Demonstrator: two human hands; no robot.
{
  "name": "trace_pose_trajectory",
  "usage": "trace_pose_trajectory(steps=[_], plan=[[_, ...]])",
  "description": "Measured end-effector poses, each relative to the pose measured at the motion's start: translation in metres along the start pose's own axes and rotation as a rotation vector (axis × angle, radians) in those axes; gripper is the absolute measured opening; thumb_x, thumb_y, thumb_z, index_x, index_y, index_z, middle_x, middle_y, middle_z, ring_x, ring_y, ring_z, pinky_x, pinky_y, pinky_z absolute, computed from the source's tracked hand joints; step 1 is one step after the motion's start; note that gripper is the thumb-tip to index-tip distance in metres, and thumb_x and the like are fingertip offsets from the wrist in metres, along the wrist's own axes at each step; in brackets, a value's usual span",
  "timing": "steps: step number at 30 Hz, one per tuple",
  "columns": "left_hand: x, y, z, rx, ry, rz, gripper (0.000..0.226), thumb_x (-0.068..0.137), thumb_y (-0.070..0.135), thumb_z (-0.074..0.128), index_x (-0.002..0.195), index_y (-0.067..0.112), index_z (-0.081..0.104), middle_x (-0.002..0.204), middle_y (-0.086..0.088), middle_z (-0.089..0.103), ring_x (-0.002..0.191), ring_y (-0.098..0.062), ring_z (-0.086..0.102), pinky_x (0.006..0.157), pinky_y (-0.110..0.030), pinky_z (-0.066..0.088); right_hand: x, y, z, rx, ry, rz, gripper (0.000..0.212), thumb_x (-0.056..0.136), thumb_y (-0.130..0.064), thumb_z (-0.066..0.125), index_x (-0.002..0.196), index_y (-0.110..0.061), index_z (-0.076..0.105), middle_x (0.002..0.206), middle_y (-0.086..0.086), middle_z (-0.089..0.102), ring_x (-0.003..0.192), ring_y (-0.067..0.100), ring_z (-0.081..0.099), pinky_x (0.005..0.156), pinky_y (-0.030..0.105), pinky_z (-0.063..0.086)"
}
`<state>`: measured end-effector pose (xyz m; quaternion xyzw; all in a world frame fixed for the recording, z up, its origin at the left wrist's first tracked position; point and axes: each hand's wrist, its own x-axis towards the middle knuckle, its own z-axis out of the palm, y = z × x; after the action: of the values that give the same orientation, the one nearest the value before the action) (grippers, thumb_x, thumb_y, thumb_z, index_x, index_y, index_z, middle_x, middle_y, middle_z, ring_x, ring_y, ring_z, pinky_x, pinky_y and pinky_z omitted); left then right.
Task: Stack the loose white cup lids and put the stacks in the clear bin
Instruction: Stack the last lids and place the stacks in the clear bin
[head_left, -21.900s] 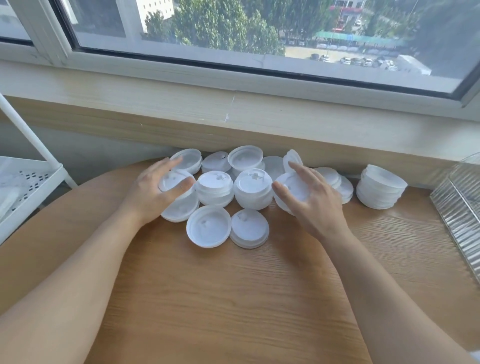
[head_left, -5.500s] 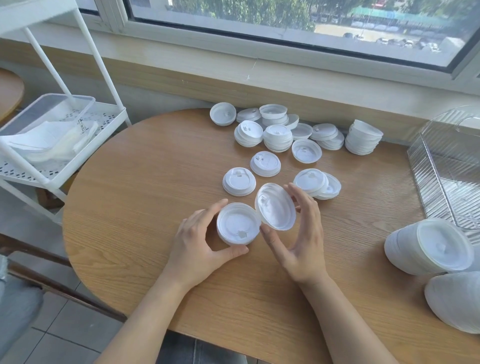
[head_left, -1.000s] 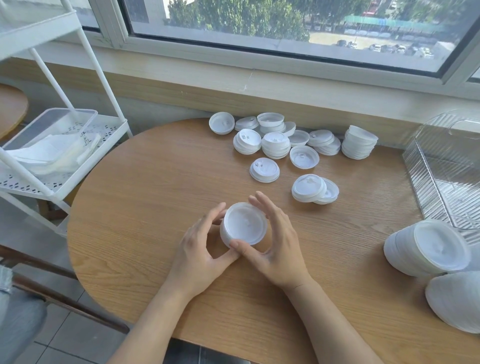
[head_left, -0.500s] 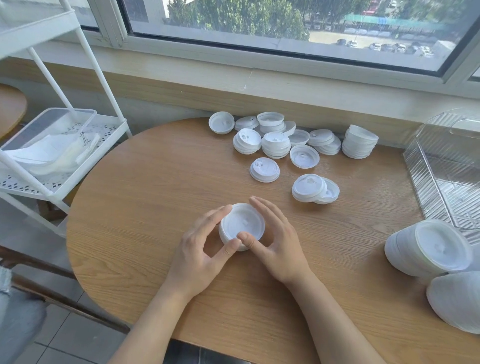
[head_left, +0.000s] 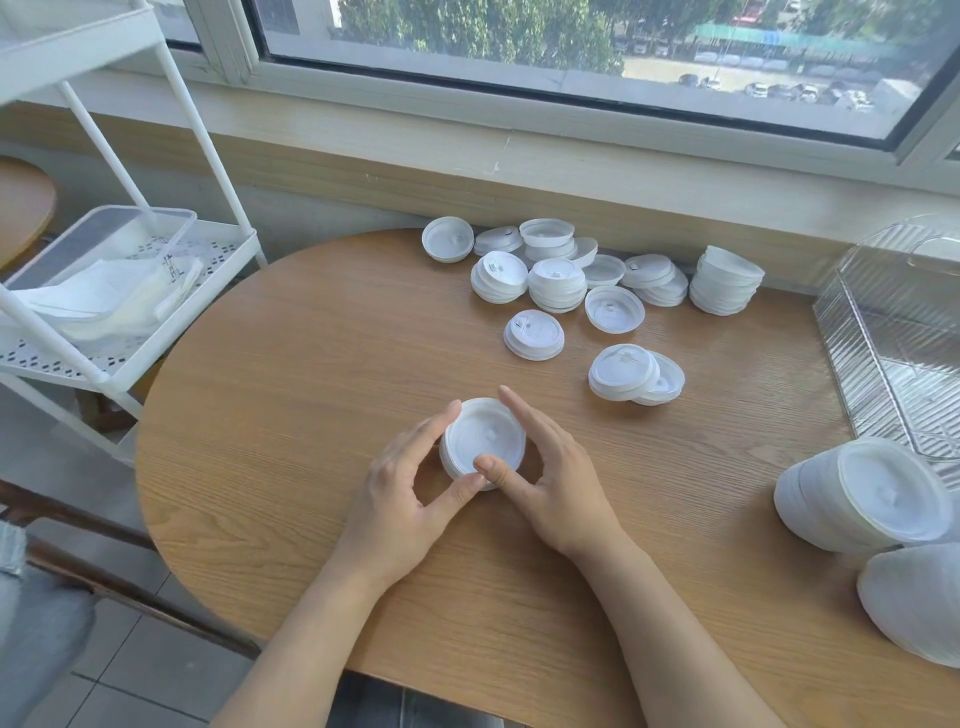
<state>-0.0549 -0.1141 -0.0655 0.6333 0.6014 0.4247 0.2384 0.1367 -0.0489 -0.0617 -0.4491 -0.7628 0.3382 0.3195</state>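
Holding a small stack of lids (head_left: 483, 441) between them, the left hand (head_left: 402, 496) and the right hand (head_left: 553, 478) sat near the middle of the round worktop (head_left: 291, 395). The left fingers (head_left: 434, 423) curled round the left side of the stack and the left thumb pressed its near edge, so that hand was clamped on it. The right fingers (head_left: 522, 413) lay fairly straight along the right side, and the right thumb touched the near edge beside the other thumb. I think both hands squeezed from the two sides to line the lids up, so they would sit neatly inside each other. The stack rested on the wood, which probably made it easy to square up. More loose lids (head_left: 587, 280) lay in a bunch at the far edge by the window wall, and a lone lid (head_left: 533, 335) and a pair of lids (head_left: 635, 373) sat closer in, within easy reach. Two tall finished stacks (head_left: 862, 499) lay on their sides at the right, just beside the clear bin (head_left: 893, 332), perhaps waiting to go in. I could not tell if the bin held any lids. A white cart (head_left: 130, 291) stood to the left of the worktop.
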Motion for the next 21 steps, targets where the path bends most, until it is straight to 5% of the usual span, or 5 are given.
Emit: trace_pose_trajectory(steps=[5,8,12,17,21], plan=[[0.001,-0.003,0.002,0.008,-0.020,-0.004,0.066,0.090,0.066,0.063,0.151,0.055,0.039,0.149,0.041,0.044,0.131,0.001,0.056,0.111,-0.042,0.047,0.001,0.000,-0.004,0.094,0.003,0.006,0.071,0.092,-0.061,0.065,0.155,-0.036,0.045,0.144,-0.033,0.050,0.137,-0.007,0.048,0.114,0.019,0.035],[0.001,-0.007,0.001,-0.012,-0.009,-0.026,0.067,0.090,0.065,0.062,0.152,0.053,0.039,0.147,0.037,0.046,0.130,0.001,0.057,0.112,-0.038,0.046,0.008,0.007,-0.007,0.196,0.123,0.040,0.065,0.095,-0.056,0.063,0.153,-0.030,0.050,0.141,-0.017,0.060,0.130,0.003,0.058,0.110,0.028,0.045],[0.001,-0.006,0.001,-0.033,-0.015,-0.039,0.071,0.089,0.063,0.065,0.153,0.048,0.041,0.143,0.030,0.054,0.128,-0.004,0.059,0.109,-0.035,0.047,0.023,0.017,-0.010,0.172,0.258,0.090,0.054,0.100,-0.043,0.066,0.150,-0.028,0.053,0.137,-0.017,0.060,0.131,0.004,0.055,0.110,0.032,0.045],[0.002,-0.007,0.001,-0.024,-0.014,-0.031,0.072,0.089,0.062,0.066,0.154,0.044,0.043,0.146,0.027,0.053,0.133,-0.004,0.054,0.109,-0.042,0.048,0.044,0.022,-0.014,0.230,0.322,0.104,0.048,0.106,-0.045,0.054,0.150,-0.025,0.054,0.140,-0.017,0.059,0.134,-0.004,0.051,0.107,0.017,0.041],[0.003,-0.006,0.001,-0.018,-0.005,-0.042,0.078,0.085,0.067,0.068,0.155,0.044,0.042,0.145,0.030,0.052,0.127,-0.003,0.059,0.106,-0.029,0.046,0.060,0.032,-0.017,0.160,0.358,0.140,0.049,0.102,-0.044,0.064,0.148,-0.033,0.051,0.144,-0.022,0.055,0.137,-0.001,0.048,0.116,0.029,0.040]])
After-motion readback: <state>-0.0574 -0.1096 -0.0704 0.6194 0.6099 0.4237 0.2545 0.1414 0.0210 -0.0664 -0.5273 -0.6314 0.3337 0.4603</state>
